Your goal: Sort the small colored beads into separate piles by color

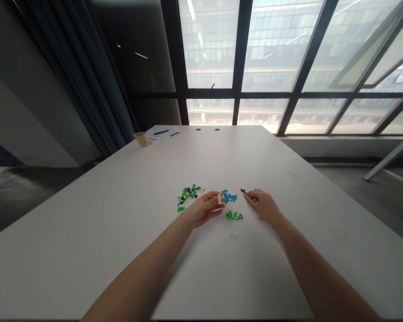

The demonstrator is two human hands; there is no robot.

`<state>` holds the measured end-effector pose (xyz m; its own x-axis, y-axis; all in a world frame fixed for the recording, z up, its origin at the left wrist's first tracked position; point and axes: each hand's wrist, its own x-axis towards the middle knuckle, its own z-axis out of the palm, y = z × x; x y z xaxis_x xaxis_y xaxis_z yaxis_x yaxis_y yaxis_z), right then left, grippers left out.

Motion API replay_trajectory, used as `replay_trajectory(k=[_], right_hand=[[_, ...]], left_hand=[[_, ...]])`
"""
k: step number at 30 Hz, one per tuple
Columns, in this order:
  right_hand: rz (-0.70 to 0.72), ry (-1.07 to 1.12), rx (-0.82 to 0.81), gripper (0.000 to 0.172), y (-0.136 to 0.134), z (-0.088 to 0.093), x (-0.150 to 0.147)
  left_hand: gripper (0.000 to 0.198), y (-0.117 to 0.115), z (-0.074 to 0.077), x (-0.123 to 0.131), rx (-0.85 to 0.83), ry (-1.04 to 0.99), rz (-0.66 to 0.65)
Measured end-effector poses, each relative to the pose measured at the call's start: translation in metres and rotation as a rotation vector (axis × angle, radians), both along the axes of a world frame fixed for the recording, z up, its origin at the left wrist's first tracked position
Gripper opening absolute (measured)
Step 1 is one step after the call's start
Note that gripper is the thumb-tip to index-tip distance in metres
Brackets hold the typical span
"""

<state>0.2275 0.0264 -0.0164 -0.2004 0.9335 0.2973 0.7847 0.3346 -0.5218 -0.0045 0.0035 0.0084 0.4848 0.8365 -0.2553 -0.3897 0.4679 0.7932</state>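
Holding pale brick (219, 199), left hand (204, 209) well inside edges of table (221, 161); right hand (262, 205) likewise, its grip unclear.

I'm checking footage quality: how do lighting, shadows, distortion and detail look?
Head view: the windows are bright and partly washed out; head view: soft shadow beside the left forearm on the white table; head view: wide-angle stretching toward the edges; head view: the pale yellow piece in the left hand lacks fine detail.
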Motion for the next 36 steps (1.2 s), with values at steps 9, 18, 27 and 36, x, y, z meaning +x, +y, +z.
replay_trajectory(k=[9, 18, 27, 36], right_hand=[[0.238, 0.191, 0.249, 0.026, -0.026, 0.019, -0.027], [0.353, 0.196, 0.313, 0.022, -0.043, 0.026, -0.049], [0.227, 0.052, -0.105, 0.027, -0.020, 0.035, 0.005], [0.091, -0.239, -0.532, 0.030, -0.003, 0.019, 0.051]], left_hand=[[0.029, -0.005, -0.001, 0.007, 0.011, 0.101, -0.036], [0.031, -0.006, -0.007, 0.009, 0.030, 0.132, -0.087], [0.035, -0.003, -0.003, 0.005, 0.056, 0.314, -0.116], [0.033, 0.001, -0.008, 0.002, 0.075, 0.353, -0.156]])
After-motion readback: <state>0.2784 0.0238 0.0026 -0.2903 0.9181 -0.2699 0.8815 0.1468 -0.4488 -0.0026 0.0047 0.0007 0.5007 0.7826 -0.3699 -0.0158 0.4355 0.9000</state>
